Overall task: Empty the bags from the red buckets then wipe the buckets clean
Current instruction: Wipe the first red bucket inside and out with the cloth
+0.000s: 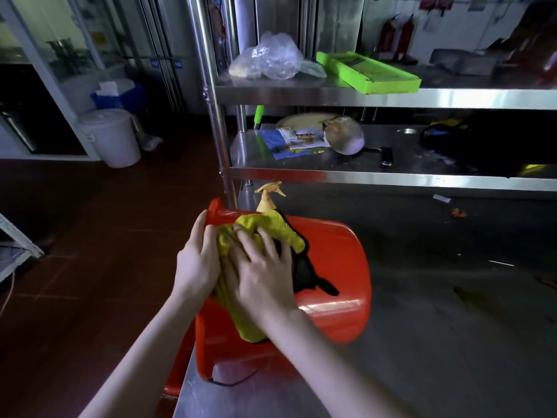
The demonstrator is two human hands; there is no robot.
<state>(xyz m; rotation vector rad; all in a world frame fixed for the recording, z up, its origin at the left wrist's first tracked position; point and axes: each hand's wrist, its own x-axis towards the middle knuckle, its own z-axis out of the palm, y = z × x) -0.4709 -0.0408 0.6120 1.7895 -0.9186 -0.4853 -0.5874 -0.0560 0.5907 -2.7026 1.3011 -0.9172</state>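
Note:
A red bucket (337, 276) lies on its side on the steel table (437, 327), its rim to the left by the table's edge. A yellow cloth with black trim (265, 226) is draped over the bucket's wall. My right hand (262, 267) presses flat on the cloth with fingers spread. My left hand (197, 257) grips the bucket's rim and the cloth's edge from the left. A yellow spray bottle (268, 196) stands just behind the bucket. A second red piece (174, 387) shows below the table's edge.
A steel rack stands behind the table: its upper shelf (301, 96) holds a clear plastic bag (268, 60) and a green tray (367, 72); the lower shelf (346, 173) holds papers and a round pan. A white lidded bucket (110, 137) stands on the red floor, far left.

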